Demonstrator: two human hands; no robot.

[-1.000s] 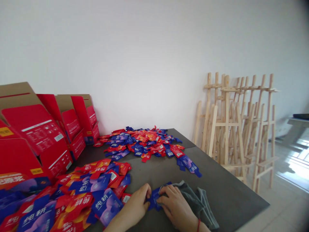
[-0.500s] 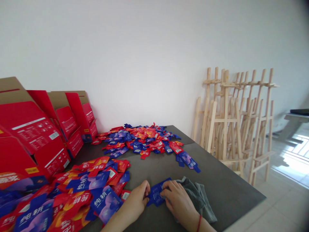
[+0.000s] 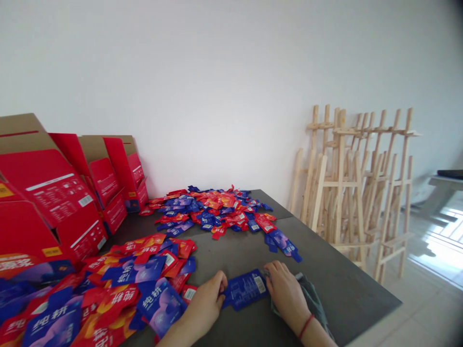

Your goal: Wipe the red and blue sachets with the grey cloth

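Note:
A flat blue carton (image 3: 246, 289) with printed text and a barcode lies on the dark table in front of me. My left hand (image 3: 211, 300) pinches its left end between thumb and fingers. At the carton's right end, my right hand (image 3: 285, 291) is closed on a grey-green cloth (image 3: 314, 303); part of the cloth shows at the fingertips, the rest bunched under and behind the hand. A red cord circles the right wrist. To the left of my left hand spreads a heap of red and blue flat cartons (image 3: 133, 272).
Another pile of red and blue cartons (image 3: 217, 207) covers the far part of the table (image 3: 343, 301). Red cardboard boxes (image 3: 68, 202) with raised flaps stand at the left. Wooden easels (image 3: 340, 183) lean together past the table's right edge. A white wall rises behind.
My right hand has moved rightward with the cloth, off the carton's printed face, and the barcode now shows. The left hand still holds the left end.

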